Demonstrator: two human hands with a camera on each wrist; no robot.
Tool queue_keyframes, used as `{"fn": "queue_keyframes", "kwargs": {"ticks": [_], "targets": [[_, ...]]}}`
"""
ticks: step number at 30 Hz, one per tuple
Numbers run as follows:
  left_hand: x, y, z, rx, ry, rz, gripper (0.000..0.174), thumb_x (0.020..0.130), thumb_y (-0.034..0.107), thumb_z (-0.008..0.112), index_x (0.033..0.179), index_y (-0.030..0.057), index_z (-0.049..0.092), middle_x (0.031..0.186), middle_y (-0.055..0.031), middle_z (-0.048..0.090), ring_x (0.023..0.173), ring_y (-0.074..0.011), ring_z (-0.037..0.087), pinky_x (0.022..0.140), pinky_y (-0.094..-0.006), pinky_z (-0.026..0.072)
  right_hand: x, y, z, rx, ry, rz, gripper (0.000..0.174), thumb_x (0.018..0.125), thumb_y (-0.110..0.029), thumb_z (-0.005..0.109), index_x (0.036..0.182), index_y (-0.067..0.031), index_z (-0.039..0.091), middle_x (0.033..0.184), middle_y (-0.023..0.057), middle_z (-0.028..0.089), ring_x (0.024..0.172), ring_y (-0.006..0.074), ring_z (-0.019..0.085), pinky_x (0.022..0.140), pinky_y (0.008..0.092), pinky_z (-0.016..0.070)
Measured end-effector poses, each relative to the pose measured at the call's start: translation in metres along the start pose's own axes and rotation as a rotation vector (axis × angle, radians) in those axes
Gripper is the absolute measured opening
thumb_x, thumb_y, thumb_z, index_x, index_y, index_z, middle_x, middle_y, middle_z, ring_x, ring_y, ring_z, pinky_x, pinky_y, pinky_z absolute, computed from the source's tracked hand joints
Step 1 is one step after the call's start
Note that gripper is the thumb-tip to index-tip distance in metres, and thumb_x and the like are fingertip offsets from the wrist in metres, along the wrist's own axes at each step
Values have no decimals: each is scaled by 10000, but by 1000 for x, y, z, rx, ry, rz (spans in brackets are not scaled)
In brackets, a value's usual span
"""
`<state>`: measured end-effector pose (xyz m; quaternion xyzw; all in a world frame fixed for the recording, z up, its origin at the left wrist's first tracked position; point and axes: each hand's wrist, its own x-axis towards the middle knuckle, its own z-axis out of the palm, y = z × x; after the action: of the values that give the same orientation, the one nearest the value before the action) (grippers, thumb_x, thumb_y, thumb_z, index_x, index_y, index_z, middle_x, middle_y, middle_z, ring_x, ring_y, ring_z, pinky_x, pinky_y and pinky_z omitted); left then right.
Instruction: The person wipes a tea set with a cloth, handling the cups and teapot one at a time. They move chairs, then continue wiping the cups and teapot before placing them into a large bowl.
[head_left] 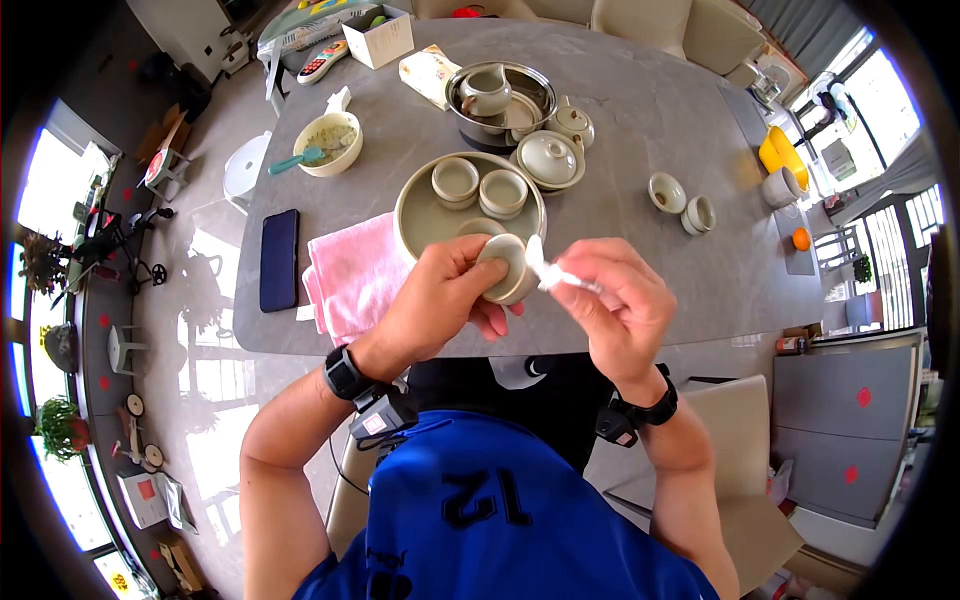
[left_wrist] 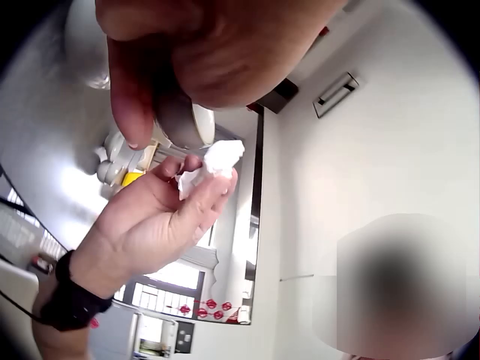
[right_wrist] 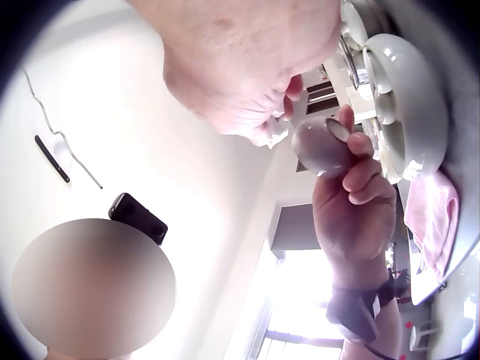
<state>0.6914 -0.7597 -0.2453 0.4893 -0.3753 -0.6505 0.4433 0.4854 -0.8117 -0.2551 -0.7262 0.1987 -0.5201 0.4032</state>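
My left hand (head_left: 452, 290) grips a small pale teacup (head_left: 508, 268), thumb over the rim and fingers beneath, above the table's near edge. Close to its right, my right hand (head_left: 625, 308) pinches a crumpled white tissue (head_left: 548, 270) between thumb and fingers. In the left wrist view the tissue (left_wrist: 223, 156) sits just off the cup's rim. The right wrist view shows the cup's round outside (right_wrist: 319, 146) and foot. Just beyond the hands stands a wide round tray (head_left: 412, 205) with several matching cups (head_left: 456, 180) in it.
A pink towel (head_left: 345, 262) and a phone (head_left: 280, 260) lie to the left. Behind them is a bowl (head_left: 345, 165) with a teal spoon. A steel basin (head_left: 545, 85) holds a pitcher (head_left: 486, 90); a lidded bowl (head_left: 550, 158) and teapot (head_left: 574, 122) stand beside it. Two cups (head_left: 700, 214) are at right.
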Motion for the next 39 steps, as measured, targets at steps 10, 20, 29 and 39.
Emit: {"fn": "queue_keyframes", "kwargs": {"ticks": [10, 20, 29, 39], "targets": [[-11, -9, 22, 64, -267, 54, 228, 1110, 236, 563, 1059, 35, 658, 786, 43, 602, 599, -26, 502, 515, -224, 393, -4, 10, 11, 406, 0, 163, 174, 1060, -129, 634, 1106, 37, 659, 1147, 172, 708, 985, 199, 662, 900, 327, 526], [-3, -26, 36, -647, -362, -23, 557, 1140, 483, 348, 1320, 28, 613, 1179, -61, 658, 1034, -166, 619, 877, -335, 500, -17, 2, 5, -166, 90, -424, 182, 946, -116, 772, 1054, -17, 664, 936, 122, 690, 842, 323, 633, 774, 408, 531], [6, -15, 38, -266, -124, 65, 616, 1134, 554, 341, 1310, 26, 605, 979, -60, 679, 791, -148, 684, 654, -281, 573, -11, -3, -11, -420, 94, -118, 150, 852, -78, 837, 988, -51, 778, 966, 67, 600, 824, 220, 546, 696, 330, 454], [17, -26, 36, -112, -73, 206, 524, 1172, 393, 337, 1524, 30, 475, 1085, -39, 635, 878, -114, 557, 753, -276, 471, -3, -5, -14, -626, -269, -35, 217, 860, 3, 697, 1075, -5, 727, 892, 87, 623, 820, 300, 625, 724, 438, 527]]}}
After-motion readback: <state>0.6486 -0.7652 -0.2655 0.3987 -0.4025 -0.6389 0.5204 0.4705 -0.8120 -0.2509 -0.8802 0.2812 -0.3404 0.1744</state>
